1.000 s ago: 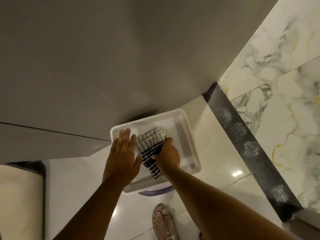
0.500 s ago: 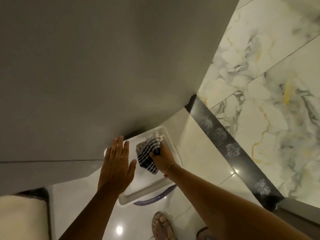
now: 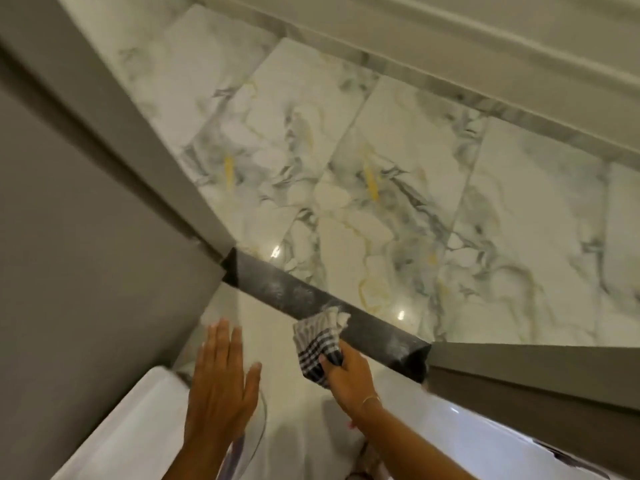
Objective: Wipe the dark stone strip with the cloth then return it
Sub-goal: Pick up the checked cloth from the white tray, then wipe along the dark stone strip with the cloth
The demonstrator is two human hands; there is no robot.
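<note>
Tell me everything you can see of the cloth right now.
The cloth is a small checked rag, dark navy or black with white, and a paler grey-striped part at its top end. It looks like soft woven fabric, bunched rather than folded flat. The right hand grips its lower, darker end; the pale upper end lies against the dark strip, about midway along its visible length. The left hand is open and apart from it.

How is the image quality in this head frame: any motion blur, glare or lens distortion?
Head view: motion blur softens the checked black-and-white cloth, the open left hand and the speckled dark stone strip; small glare spots dot the glossy veined marble tiles; wide-angle bending curves the straight edges.
</note>
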